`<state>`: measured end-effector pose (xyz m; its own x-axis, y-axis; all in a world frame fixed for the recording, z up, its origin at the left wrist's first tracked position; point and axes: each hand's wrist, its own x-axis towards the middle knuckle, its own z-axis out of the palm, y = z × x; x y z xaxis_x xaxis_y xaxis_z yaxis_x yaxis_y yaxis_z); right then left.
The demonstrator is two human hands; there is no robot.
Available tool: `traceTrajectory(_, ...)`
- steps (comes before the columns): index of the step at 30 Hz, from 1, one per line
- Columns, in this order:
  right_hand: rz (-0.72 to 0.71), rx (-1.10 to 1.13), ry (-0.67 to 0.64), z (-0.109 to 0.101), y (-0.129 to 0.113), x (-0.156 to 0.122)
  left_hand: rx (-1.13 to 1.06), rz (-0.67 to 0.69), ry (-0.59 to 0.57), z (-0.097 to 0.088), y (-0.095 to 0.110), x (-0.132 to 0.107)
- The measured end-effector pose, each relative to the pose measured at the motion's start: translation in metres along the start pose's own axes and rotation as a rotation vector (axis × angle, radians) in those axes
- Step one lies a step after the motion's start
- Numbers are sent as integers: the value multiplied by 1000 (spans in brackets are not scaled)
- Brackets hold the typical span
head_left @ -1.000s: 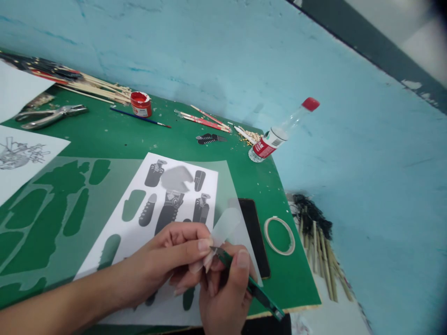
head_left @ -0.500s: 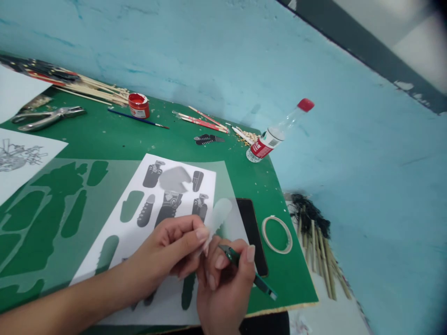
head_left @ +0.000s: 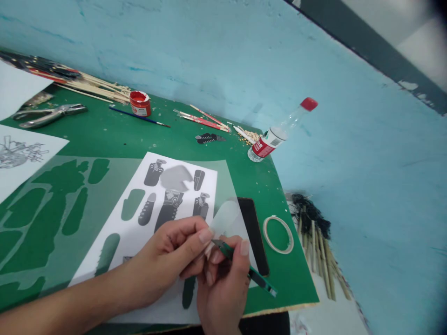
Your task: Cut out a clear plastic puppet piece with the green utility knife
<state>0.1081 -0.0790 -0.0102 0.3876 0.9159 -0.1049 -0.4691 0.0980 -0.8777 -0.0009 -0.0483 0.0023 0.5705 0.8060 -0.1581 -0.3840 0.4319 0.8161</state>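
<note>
Since half a second ago the green craft knife (head_left: 244, 270) tip has come back up to the clear film cutout (head_left: 225, 218). Left hand (head_left: 171, 260) pinches that cutout just above the printed sheet (head_left: 139, 232), steadying it; right hand (head_left: 223, 288) grips the knife pen-style for trimming.
</note>
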Motion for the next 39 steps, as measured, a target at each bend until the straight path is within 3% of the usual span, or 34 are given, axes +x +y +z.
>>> traceTrajectory(11,-91,-111,12,-3,3,-4,-33,-51,-39,-2,-1,0)
traceTrajectory(20,-148,-192,166,-1,0,-3,-111,-57,-149,-8,-11,-5)
traceTrajectory(27,-131,-128,166,-2,-1,-2,-48,-95,-154,-6,0,-1)
traceTrajectory(34,-132,-101,172,-2,-7,-1,-110,-70,-248,-12,-12,0)
traceTrajectory(39,-148,-86,135,-1,-8,2,-138,-67,-205,-8,-8,1)
